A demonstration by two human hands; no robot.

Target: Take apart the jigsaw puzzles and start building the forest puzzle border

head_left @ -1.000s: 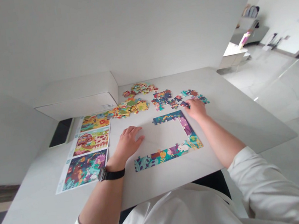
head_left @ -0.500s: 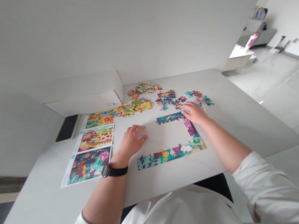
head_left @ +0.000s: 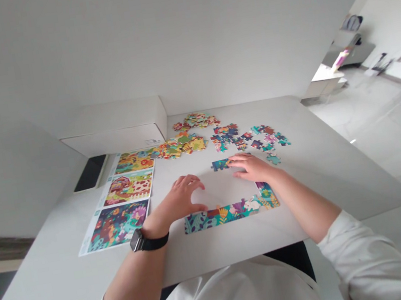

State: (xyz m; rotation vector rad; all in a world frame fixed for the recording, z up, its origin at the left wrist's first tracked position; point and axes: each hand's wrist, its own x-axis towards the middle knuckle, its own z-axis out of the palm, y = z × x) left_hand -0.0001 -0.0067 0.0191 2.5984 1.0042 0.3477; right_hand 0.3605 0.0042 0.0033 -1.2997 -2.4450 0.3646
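Note:
A partly joined jigsaw puzzle border (head_left: 233, 211) lies on the table in front of me, with a bottom row, a right side and a dark blue top strip (head_left: 220, 165). My right hand (head_left: 252, 168) rests over the top strip and right side, fingers extended and slightly apart, hiding part of both. Nothing shows gripped in it. My left hand (head_left: 181, 198), wearing a black watch on its wrist, hovers at the left of the border. Its thumb and fingers are apart with nothing between them, the thumb close to the bottom row's left end.
Loose dark puzzle pieces (head_left: 239, 144) spread behind the border, with a teal piece (head_left: 273, 158) beside my right hand. Yellow-green pieces (head_left: 180, 145) and another pile (head_left: 198, 120) lie farther back. Picture sheets (head_left: 121, 223), a phone (head_left: 90, 173) and a white box (head_left: 115, 139) are on the left.
My right hand has moved left and nearer me, from beside the loose pieces onto the top strip. My left hand has come slightly nearer, its thumb and fingers spreading. The view has shifted a little.

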